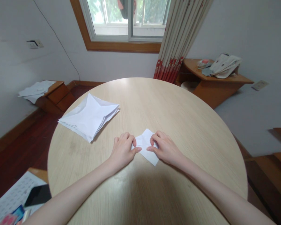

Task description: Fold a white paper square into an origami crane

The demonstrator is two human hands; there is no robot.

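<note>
A small folded white paper (147, 137) lies on the round wooden table (178, 109), with one corner pointing away and another toward me. My left hand (124, 147) pinches its left side between thumb and curled fingers. On the right side, my right hand (165, 147) grips the paper the same way, its thumb near the middle. The fingers partly cover both side edges. Farther back at the left, a stack of white square sheets (90, 115) rests on the tabletop, apart from both hands.
Beyond the table's lower left edge are a printed sheet (16, 190) and a black phone (38, 195). A wooden cabinet at the left holds papers (37, 90). At the back right, a corner shelf (234, 79) bears a white bag (225, 65) beside a curtain (178, 37).
</note>
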